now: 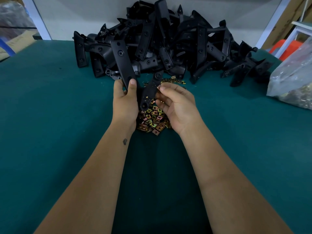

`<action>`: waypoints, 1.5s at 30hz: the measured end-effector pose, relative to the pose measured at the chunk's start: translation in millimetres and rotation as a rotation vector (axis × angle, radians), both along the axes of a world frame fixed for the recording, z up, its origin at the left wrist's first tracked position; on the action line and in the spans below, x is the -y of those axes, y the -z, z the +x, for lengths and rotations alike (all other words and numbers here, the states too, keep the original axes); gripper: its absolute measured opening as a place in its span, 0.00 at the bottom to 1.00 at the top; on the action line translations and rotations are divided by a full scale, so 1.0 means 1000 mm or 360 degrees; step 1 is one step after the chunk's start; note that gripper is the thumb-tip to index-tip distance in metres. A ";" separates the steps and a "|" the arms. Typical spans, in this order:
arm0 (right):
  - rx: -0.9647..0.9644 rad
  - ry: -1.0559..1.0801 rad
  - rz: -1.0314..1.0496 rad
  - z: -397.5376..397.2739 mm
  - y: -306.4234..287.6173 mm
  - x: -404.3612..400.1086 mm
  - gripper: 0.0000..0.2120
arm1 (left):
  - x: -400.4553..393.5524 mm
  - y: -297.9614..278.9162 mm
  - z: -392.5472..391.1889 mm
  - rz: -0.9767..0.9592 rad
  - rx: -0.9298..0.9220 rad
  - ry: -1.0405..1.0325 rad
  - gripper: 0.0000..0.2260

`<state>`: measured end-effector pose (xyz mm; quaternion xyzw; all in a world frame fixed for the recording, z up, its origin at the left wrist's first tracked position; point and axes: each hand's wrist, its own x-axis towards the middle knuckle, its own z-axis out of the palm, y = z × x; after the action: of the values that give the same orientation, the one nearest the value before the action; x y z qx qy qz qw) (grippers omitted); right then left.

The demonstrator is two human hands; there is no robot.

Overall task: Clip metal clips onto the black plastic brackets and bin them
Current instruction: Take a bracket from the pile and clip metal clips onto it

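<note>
Black plastic bracket is gripped in your left hand, just above the loose metal clips on the green table. Your right hand pinches a single clip against the bracket's edge. Big bracket pile sits behind, plastic bag off right.

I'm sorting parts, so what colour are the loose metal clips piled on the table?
Brassy gold with pink and green tints, clips seen best in the head view.

Green-topped table, pale wall
</note>
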<state>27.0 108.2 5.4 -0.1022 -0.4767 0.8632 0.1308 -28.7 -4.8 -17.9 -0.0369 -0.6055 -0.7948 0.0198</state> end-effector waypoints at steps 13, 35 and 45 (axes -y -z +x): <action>-0.0006 0.0072 0.0076 0.000 0.000 -0.002 0.10 | 0.001 -0.001 0.001 -0.0068 -0.0059 0.0032 0.05; -0.0024 -0.0024 0.0037 0.000 0.001 -0.003 0.15 | 0.004 0.001 0.003 -0.0403 -0.0210 -0.0033 0.08; 0.0058 0.0150 0.0266 0.001 0.001 -0.001 0.18 | 0.002 0.001 0.005 -0.0636 -0.0268 -0.0190 0.10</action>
<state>27.9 109.3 4.0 -0.1288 -0.5441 0.8114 0.1705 -23.3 -7.1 -19.1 -0.0703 -0.7482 -0.6506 0.1096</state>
